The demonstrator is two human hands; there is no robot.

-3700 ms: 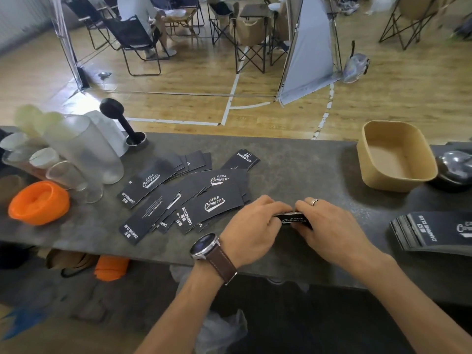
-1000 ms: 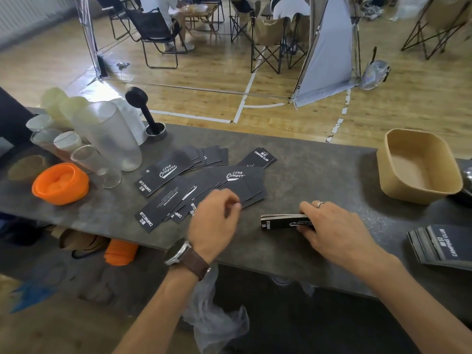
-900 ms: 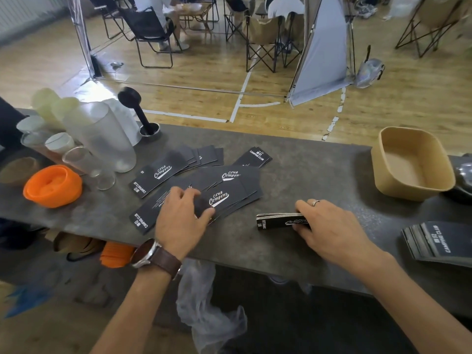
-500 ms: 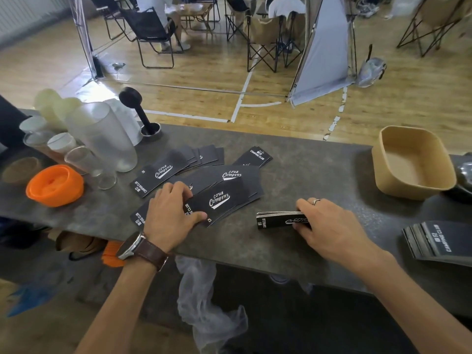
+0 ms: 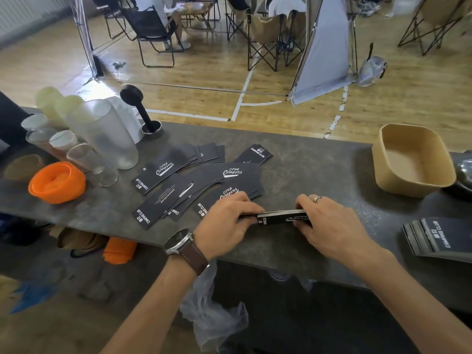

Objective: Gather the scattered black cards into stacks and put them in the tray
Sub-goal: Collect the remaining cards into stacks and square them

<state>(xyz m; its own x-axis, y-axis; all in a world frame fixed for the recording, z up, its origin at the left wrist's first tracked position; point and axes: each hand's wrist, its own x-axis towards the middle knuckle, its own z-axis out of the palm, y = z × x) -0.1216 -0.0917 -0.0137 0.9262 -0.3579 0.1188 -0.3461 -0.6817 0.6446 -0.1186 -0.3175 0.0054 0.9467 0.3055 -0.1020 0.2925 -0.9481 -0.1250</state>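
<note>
Black cards with white lettering [image 5: 204,180] lie scattered and overlapping across the middle of the grey counter [image 5: 306,169]. Near the front edge a small stack of the same cards [image 5: 281,217] stands on its long edge. My right hand [image 5: 329,226] grips its right end, and my left hand [image 5: 227,221] pinches a card against its left end. The tan tray [image 5: 413,162] sits at the back right, with nothing inside. Another pile of black cards [image 5: 436,238] lies at the far right edge.
Frosted and clear cups [image 5: 102,134] cluster at the back left beside an orange lid-like bowl [image 5: 57,181] and a black tamper [image 5: 143,108]. A dark metal object [image 5: 466,172] sits right of the tray. Folding chairs and seated people fill the floor beyond.
My left hand left the scattered cards, carried a card to the right and now meets the stack held by my right hand. The right hand has stayed on the stack.
</note>
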